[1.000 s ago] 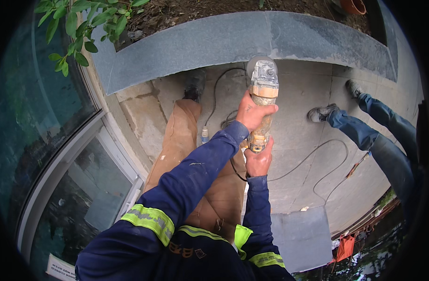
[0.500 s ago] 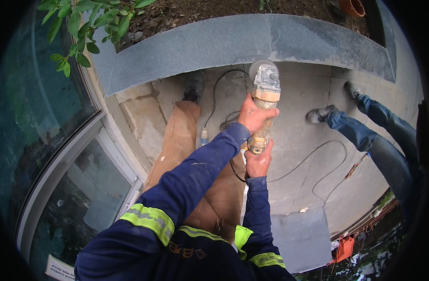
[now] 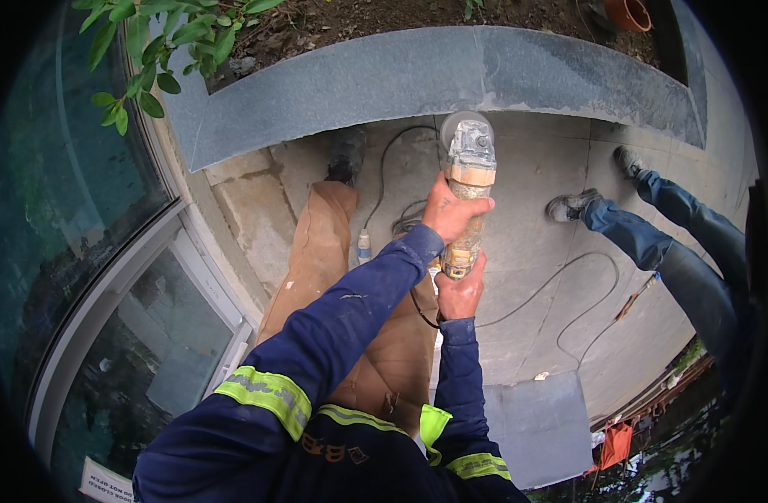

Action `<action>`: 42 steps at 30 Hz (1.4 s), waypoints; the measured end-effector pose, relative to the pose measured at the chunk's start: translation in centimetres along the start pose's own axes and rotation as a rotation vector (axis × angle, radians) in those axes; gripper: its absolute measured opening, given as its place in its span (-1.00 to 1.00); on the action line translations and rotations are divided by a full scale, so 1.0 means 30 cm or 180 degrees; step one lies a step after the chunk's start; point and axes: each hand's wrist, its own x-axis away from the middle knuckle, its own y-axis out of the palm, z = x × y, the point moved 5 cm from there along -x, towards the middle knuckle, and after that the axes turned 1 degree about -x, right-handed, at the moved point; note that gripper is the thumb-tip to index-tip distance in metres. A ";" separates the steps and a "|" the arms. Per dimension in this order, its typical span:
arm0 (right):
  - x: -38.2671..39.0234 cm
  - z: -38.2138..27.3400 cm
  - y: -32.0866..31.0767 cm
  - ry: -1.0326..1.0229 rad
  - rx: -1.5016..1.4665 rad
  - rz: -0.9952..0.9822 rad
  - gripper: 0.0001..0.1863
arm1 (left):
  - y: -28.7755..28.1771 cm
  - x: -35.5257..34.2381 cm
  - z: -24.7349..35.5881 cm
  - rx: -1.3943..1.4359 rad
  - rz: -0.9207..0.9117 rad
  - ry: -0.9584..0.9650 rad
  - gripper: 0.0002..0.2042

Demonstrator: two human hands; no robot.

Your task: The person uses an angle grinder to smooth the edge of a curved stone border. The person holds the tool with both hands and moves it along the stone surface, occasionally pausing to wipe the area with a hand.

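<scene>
— What's in the hands?

— One grinder [image 3: 466, 189], dusty and pale grey, with a tan band round its middle and a yellowish grip. It is held upright in front of the chest, over the paving. The right hand [image 3: 461, 291] wraps the lower grip, fingers curled tight round it. The left hand [image 3: 451, 211] clamps the body above, fingers closed round the far side, thumb pressed along the near side.

— And its top end?

— A round guard sits just under the edge of the grey stone ledge [image 3: 417, 84]. Whether it touches the stone, I cannot tell.

— Any space around?

— To the left, a curved glass wall [image 3: 74, 251] hems things in closely. Ahead, the ledge closes the way, with soil and a leafy branch [image 3: 157, 42] beyond. To the right the paving [image 3: 526, 210] opens out.

— What lies there?

— One black cable [image 3: 551, 285] looping over the slabs, one loose grey slab [image 3: 539, 423] down low, and another person's two legs [image 3: 669, 243] in jeans, well apart from the grinder. Farthest off, one clay pot [image 3: 627, 12].
</scene>
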 end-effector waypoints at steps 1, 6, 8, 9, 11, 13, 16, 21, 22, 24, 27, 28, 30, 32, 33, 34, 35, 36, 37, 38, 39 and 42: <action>-0.003 0.000 0.003 0.0035 0.0027 -0.0010 -0.19 | -0.003 -0.002 -0.001 0.0092 0.0016 -0.0012 -0.42; -0.020 -0.008 0.001 0.0123 0.0049 -0.0067 -0.19 | 0.004 -0.010 0.028 0.0236 -0.0121 -0.0070 -0.41; -0.020 -0.017 0.000 0.0074 -0.0050 -0.0019 -0.19 | 0.013 -0.016 0.016 0.0179 -0.0124 -0.0149 -0.41; -0.015 -0.017 0.000 0.0098 -0.0016 -0.0021 -0.19 | 0.009 -0.016 0.009 0.0145 -0.0108 -0.0104 -0.41; -0.003 -0.012 -0.005 0.0154 0.0048 -0.0017 -0.19 | 0.008 -0.007 0.004 0.0072 -0.0085 -0.0019 -0.42; -0.009 -0.002 -0.002 0.0034 0.0090 0.0011 -0.19 | 0.005 -0.006 0.007 0.0152 -0.0025 -0.0051 -0.42; -0.020 -0.009 -0.005 0.0025 0.0094 -0.0027 -0.19 | 0.006 -0.002 0.042 0.0263 -0.0083 -0.0069 -0.41; -0.018 -0.027 -0.001 -0.0010 0.0024 -0.0018 -0.20 | -0.001 -0.008 0.034 0.0102 -0.0036 -0.0045 -0.43; -0.012 -0.019 0.002 0.0008 0.0007 -0.0017 -0.20 | -0.004 -0.002 0.029 0.0103 0.0000 -0.0029 -0.43; -0.009 -0.007 -0.001 -0.0016 0.0006 -0.0025 -0.20 | -0.003 0.006 0.032 0.0172 0.0033 -0.0044 -0.43; -0.018 -0.017 -0.002 -0.0071 0.0100 -0.0081 -0.20 | -0.011 0.009 0.051 0.0322 0.0013 -0.0099 -0.43; -0.022 -0.026 -0.006 -0.0033 0.0157 -0.0107 -0.20 | -0.008 0.007 0.061 0.0327 -0.0016 -0.0099 -0.43; -0.023 -0.038 -0.006 0.0033 0.0177 -0.0114 -0.20 | -0.007 0.001 0.063 0.0303 -0.0053 -0.0113 -0.43; -0.022 -0.042 -0.003 0.0094 0.0099 -0.0071 -0.19 | 0.006 -0.010 0.052 0.0237 -0.0071 -0.0146 -0.43; -0.019 -0.047 -0.002 0.0030 0.0037 -0.0030 -0.19 | 0.007 -0.013 0.045 0.0160 -0.0060 -0.0076 -0.42; -0.012 -0.051 -0.003 -0.0034 -0.0025 0.0010 -0.19 | 0.005 -0.013 0.037 0.0082 -0.0047 -0.0006 -0.42; -0.008 -0.052 -0.009 -0.0092 -0.0090 0.0057 -0.18 | 0.010 -0.011 0.037 0.0000 -0.0042 0.0059 -0.42; -0.008 -0.043 -0.008 -0.0055 -0.0082 0.0039 -0.18 | 0.010 -0.009 0.032 0.0045 -0.0018 0.0001 -0.42; -0.009 -0.029 -0.005 -0.0018 -0.0073 0.0020 -0.18 | 0.008 -0.008 0.026 0.0090 0.0007 -0.0056 -0.41; -0.006 -0.022 -0.006 0.0021 -0.0071 0.0003 -0.17 | 0.007 -0.001 0.028 0.0127 0.0030 -0.0114 -0.41; -0.009 -0.023 -0.008 -0.0011 -0.0017 -0.0015 -0.17 | 0.009 -0.002 0.037 0.0171 -0.0007 -0.0086 -0.41; -0.025 -0.038 -0.006 -0.0023 0.0041 -0.0055 -0.17 | 0.013 -0.012 0.064 0.0228 -0.0083 -0.0071 -0.41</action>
